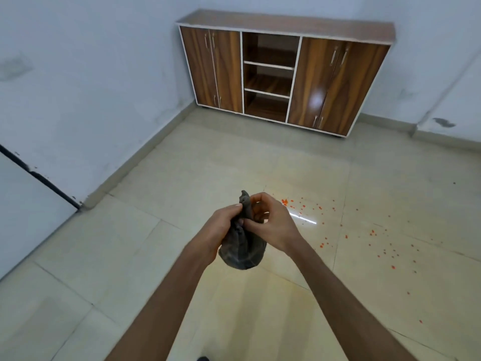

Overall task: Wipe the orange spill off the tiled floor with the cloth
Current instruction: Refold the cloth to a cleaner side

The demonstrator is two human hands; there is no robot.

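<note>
Pale tiled floor (156, 243), wooden cabinet (325, 82) against the far wall. Orange spill (372, 232) scattered in droplets over tiles on the right. Dark cloth (240, 248) bunched up above the floor, just left of the spill, gripped at its neck by left hand (221, 225), pinched near the top by right hand (273, 220).

Your left grip (223, 227) and right grip (275, 220) cover the middle of the cloth (240, 254), so its folds there cannot be told. Both your forearms (161, 308) run off the bottom edge. A dark shape (203, 358) at that edge is cut off, unidentifiable. The orange spill (285, 202) has far specks too small to count.
</note>
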